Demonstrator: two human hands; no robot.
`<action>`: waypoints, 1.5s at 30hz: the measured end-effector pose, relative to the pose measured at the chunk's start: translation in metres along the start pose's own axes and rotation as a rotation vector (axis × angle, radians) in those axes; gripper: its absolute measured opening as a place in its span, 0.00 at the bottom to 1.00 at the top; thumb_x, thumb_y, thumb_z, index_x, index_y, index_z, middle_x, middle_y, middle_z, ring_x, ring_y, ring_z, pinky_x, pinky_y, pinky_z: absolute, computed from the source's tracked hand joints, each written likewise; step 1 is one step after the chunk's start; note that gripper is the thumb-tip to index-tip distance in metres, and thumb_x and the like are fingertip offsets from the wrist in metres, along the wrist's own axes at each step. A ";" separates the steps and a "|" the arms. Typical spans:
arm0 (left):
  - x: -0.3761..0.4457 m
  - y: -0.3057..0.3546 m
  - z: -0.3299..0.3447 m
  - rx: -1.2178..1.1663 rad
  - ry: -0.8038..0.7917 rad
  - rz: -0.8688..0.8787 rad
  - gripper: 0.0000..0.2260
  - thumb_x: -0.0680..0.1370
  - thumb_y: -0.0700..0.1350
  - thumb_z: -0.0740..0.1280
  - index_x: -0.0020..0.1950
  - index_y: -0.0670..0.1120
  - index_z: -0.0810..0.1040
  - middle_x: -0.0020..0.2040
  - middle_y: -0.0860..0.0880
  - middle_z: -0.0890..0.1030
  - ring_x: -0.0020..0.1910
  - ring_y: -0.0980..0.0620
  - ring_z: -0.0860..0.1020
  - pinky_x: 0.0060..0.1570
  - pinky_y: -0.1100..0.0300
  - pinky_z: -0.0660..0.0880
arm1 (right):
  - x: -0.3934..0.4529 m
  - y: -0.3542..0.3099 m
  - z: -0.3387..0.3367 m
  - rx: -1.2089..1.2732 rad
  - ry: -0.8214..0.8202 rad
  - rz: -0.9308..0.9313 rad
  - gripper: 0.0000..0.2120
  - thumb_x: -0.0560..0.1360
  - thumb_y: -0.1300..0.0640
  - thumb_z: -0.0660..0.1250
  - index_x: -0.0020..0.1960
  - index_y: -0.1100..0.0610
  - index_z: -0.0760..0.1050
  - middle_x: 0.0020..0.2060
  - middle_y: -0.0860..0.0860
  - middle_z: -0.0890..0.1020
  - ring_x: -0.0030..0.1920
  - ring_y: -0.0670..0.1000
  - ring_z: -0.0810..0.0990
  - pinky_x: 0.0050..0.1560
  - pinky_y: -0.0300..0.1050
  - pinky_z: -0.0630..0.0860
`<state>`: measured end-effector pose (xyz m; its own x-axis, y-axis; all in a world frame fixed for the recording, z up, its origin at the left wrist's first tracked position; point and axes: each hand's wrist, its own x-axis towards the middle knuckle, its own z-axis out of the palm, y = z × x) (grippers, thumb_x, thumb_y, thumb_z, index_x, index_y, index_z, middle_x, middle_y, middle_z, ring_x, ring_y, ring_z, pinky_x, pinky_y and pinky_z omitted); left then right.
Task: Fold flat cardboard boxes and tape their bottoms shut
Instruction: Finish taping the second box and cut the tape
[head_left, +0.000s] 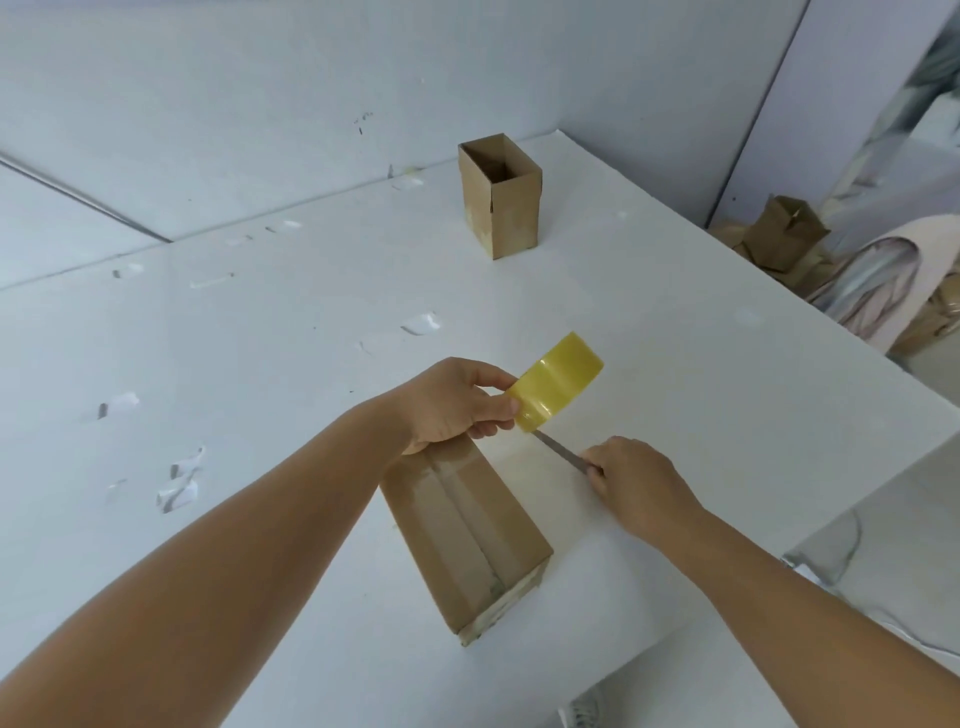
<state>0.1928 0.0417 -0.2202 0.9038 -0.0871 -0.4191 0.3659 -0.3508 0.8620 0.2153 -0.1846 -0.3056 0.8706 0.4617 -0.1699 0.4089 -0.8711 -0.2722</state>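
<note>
Cutting tape over a taped cardboard box

The left hand (452, 405) grips a yellowish tape roll (556, 382) with curled fingers above the near cardboard box (467, 535), which stands on the white surface (260, 364); the right hand (641, 480) pinches a thin blade (558, 451) touching the roll's underside. An open-topped box (501, 195) stands well behind.

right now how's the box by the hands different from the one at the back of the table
The near box stands bottom up, its flaps closed and a strip of tape along the seam; the far box stands with its mouth up and open, so its inside shows. The near box sits just under the left hand, which holds the tape roll; the far box stands alone, untouched. Both are plain brown cardboard on the white table.
</note>
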 end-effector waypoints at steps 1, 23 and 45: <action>0.000 0.000 0.000 0.008 -0.001 0.004 0.06 0.77 0.42 0.69 0.51 0.51 0.82 0.38 0.50 0.83 0.35 0.57 0.78 0.41 0.64 0.76 | -0.003 0.001 -0.006 0.022 0.018 0.007 0.10 0.77 0.58 0.56 0.45 0.54 0.76 0.39 0.50 0.76 0.42 0.52 0.74 0.38 0.44 0.69; -0.005 0.001 0.002 -0.051 0.099 0.118 0.09 0.73 0.40 0.73 0.46 0.53 0.80 0.34 0.51 0.80 0.28 0.62 0.75 0.33 0.71 0.73 | -0.056 -0.094 -0.100 -0.402 0.105 -0.020 0.07 0.79 0.57 0.56 0.43 0.53 0.61 0.30 0.48 0.63 0.31 0.52 0.66 0.25 0.42 0.53; -0.005 -0.002 -0.009 -0.196 0.165 0.090 0.14 0.70 0.40 0.76 0.54 0.49 0.80 0.39 0.46 0.79 0.32 0.58 0.76 0.40 0.66 0.75 | 0.000 -0.060 -0.029 0.818 -0.090 0.224 0.21 0.67 0.34 0.64 0.45 0.50 0.81 0.42 0.45 0.82 0.46 0.47 0.79 0.47 0.43 0.75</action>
<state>0.1895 0.0513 -0.2178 0.9527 0.0486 -0.2999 0.3039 -0.1604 0.9391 0.1983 -0.1371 -0.2622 0.8679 0.3350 -0.3667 -0.1271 -0.5640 -0.8159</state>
